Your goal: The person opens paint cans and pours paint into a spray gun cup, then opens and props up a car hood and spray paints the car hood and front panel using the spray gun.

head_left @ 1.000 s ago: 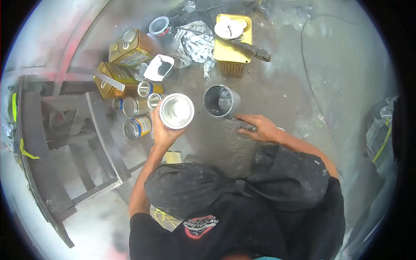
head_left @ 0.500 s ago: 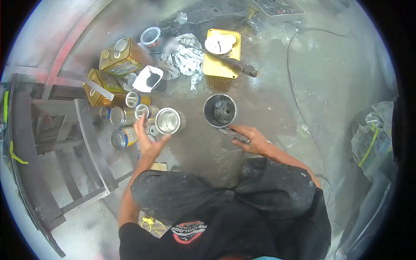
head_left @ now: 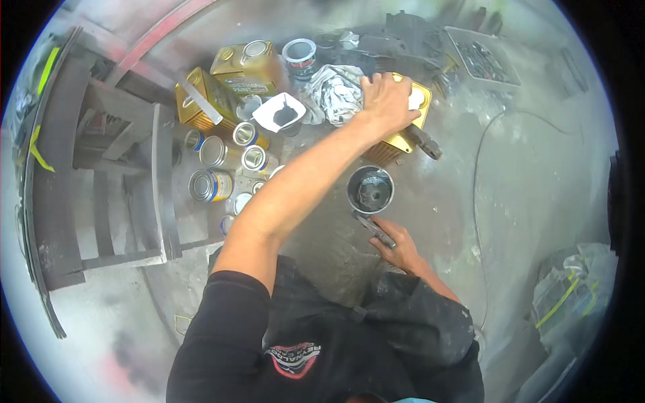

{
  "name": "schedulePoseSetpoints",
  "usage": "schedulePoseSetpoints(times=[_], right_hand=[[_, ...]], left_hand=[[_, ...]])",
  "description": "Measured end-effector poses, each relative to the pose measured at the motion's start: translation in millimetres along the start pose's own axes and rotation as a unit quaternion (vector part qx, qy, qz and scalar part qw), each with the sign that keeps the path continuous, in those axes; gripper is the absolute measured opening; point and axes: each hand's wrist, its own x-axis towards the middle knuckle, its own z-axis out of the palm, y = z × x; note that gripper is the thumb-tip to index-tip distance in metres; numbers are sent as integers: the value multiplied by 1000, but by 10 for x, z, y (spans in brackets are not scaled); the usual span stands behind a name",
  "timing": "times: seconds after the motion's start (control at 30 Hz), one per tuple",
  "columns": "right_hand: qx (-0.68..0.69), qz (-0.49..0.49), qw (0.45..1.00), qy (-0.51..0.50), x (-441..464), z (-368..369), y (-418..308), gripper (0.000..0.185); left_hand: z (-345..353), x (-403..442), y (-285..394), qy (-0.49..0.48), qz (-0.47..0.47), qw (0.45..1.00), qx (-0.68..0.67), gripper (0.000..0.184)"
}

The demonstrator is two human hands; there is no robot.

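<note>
My left hand (head_left: pixel 388 101) reaches across to the yellow metal tin (head_left: pixel 422 115), fingers curled down over its top beside a white round piece (head_left: pixel 416 99). What those fingers grip is hidden. A dark, stained long tool (head_left: pixel 424 142) juts out past the tin's near right edge, partly covered by the hand. Below the tin, a round dark-grey cup (head_left: pixel 370 190) stands on the floor, with dark residue inside. My right hand (head_left: pixel 398 247) is closed around a grey metal handle (head_left: pixel 376 232) that meets the cup's near rim.
Several open paint cans (head_left: pixel 213 152) cluster at the left. Behind them stand gold square tins (head_left: pixel 245 72), a white tub with dark paint (head_left: pixel 279 113) and a crumpled rag (head_left: pixel 336 93). A wooden frame (head_left: pixel 161 181) is far left; a hose (head_left: pixel 477 174) runs along the right.
My left hand has swung from beside the paint cans up and right onto the yellow tin. My right hand still holds the handle at the cup. The view has shifted.
</note>
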Motion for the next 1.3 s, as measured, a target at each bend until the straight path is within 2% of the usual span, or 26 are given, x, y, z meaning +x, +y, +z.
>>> schedulePoseSetpoints(times=[0.1, 0.23, 0.33, 0.4, 0.47, 0.53, 0.67, 0.8, 1.03, 1.13, 1.23, 1.3], right_hand=[[4, 16, 1000, 6, -36, 28, 56, 50], [18, 12, 1000, 14, -27, 61, 174, 51], [29, 40, 999, 16, -35, 54, 192, 51], [33, 51, 998, 14, 21, 46, 152, 50], [34, 53, 998, 18, 74, 31, 69, 50], [35, 50, 998, 11, 93, 36, 57, 49], [-3, 39, 999, -14, 102, 103, 42, 49], [-11, 59, 997, -40, 87, 127, -123, 50], [-19, 33, 998, -41, 190, 209, -214, 49], [11, 38, 998, -53, 256, 264, -259, 50], [28, 41, 997, -59, 301, 269, -294, 50], [17, 37, 997, -62, 343, 287, -354, 50]], left_hand=[[-16, 23, -12, 0, -21, 1000, -4, 53], [-270, -143, -83, 85, 36, 987, -132, 56], [-663, -523, -180, 63, 125, 964, -225, 53], [-892, -898, -217, -5, 118, 963, -242, 53], [-903, -1245, -317, -51, 126, 959, -247, 55], [-827, -1561, -374, -53, 137, 963, -225, 56], [-845, -1807, -413, -71, 88, 967, -228, 55], [-800, -1943, -442, -50, 63, 967, -240, 61], [-890, -2045, -526, -31, 16, 964, -264, 56], [-876, -2033, -633, -27, 26, 966, -254, 64], [-936, -1955, -591, -40, 36, 969, -242, 79], [-986, -1913, -597, -45, 124, 984, -119, 86]])
